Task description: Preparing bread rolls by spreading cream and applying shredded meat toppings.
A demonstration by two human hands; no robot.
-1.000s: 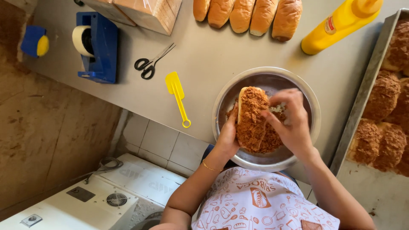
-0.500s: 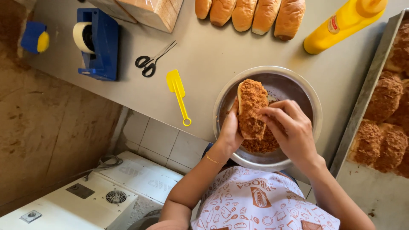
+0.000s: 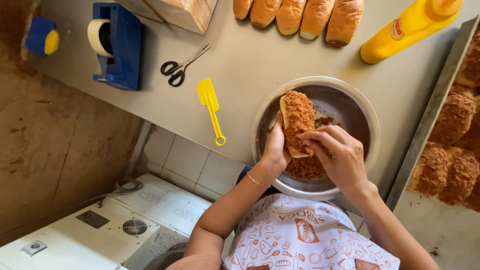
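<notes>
Over the round steel bowl (image 3: 362, 107) at the table's near edge, the left hand (image 3: 275, 150) cradles a long soft bread roll coated in brown crumbly floss (image 3: 298, 120), fingers curled under its side. The right hand (image 3: 340, 155) pinches its lower end, fingers pressed together. Likely light, squashy and shedding, the roll is best supported from beneath. Compared with half a second ago, it stands slightly more upright.
</notes>
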